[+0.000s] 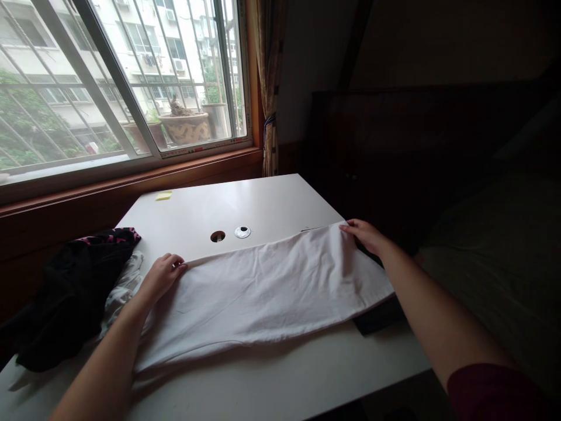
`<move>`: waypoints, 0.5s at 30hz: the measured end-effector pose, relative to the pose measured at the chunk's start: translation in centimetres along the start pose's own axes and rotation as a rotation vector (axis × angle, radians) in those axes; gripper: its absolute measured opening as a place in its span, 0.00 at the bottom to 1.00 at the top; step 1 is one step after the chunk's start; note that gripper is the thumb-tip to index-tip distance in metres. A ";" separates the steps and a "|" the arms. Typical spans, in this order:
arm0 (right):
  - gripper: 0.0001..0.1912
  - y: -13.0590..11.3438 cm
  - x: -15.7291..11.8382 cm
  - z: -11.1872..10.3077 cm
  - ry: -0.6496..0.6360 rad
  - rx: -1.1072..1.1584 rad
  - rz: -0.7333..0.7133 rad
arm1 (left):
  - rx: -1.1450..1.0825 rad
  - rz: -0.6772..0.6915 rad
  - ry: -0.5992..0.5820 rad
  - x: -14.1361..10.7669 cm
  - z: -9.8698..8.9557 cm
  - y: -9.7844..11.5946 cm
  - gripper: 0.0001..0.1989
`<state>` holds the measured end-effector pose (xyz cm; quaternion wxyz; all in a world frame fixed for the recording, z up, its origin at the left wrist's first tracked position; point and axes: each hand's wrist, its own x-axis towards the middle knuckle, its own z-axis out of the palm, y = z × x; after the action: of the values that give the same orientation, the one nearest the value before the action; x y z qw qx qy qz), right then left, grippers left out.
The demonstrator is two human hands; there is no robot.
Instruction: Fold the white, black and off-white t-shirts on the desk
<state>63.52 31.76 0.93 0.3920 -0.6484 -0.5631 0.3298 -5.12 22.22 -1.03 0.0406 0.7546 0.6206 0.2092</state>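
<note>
A long white cloth garment lies stretched across the white table, lightly wrinkled, its right end near the table's right edge. My left hand pinches its far edge at the upper left corner. At the far right corner, my right hand grips the same garment between thumb and fingers. The cloth lies flat between both hands, and its near edge is loose.
A black garment with a pink pattern is heaped on the left over pale fabric. The white table has a round hole, a round disc and a yellow note. Dark fabric shows at the right edge. A barred window stands behind.
</note>
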 end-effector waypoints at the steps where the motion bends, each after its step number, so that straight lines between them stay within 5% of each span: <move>1: 0.20 -0.1 0.3 0.0 0.013 0.004 -0.026 | -0.006 -0.002 0.014 -0.1 -0.1 0.1 0.19; 7: 0.14 0.3 2.1 0.8 0.271 -0.413 -0.140 | 0.020 -0.064 0.092 -1.0 0.2 0.3 0.16; 15: 0.11 1.1 1.3 3.6 0.323 -0.631 -0.134 | 0.204 -0.099 0.120 -1.5 1.0 0.4 0.15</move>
<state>61.05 33.48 -1.72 0.2772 -0.7428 -0.6094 0.0064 -4.58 20.94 -2.16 -0.0635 0.7092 0.6766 0.1876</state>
